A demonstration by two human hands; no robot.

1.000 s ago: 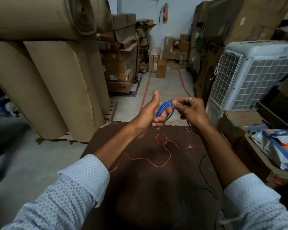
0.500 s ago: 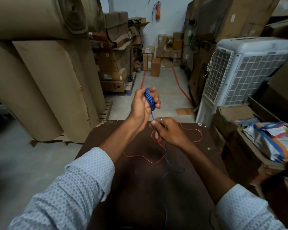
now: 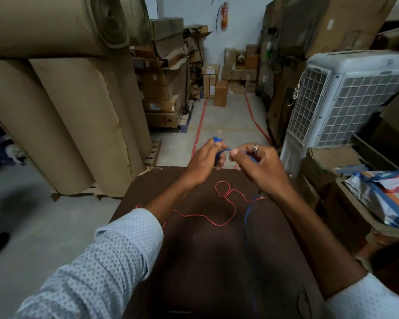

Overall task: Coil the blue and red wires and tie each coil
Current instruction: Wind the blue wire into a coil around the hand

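Note:
My left hand (image 3: pixel 204 161) is closed around a small coil of blue wire (image 3: pixel 217 140) whose top pokes out above the fingers. A strand runs from it to my right hand (image 3: pixel 257 163), which pinches the blue wire between thumb and finger. The loose blue tail (image 3: pixel 247 215) hangs down from the right hand and trails over the dark brown table (image 3: pixel 205 261) toward me. The red wire (image 3: pixel 219 212) lies loose on the table below both hands, with one small loop near its middle. Both hands are held above the table's far edge.
Big brown paper rolls (image 3: pixel 62 107) stand at the left. A white air cooler (image 3: pixel 346 97) and open cardboard boxes with a printed bag (image 3: pixel 382 194) are at the right. Stacked cartons (image 3: pixel 166 84) line the aisle ahead.
My right hand has risen from the table up to the left hand's level, bringing the blue strand with it. The left hand with the coil has lowered a little.

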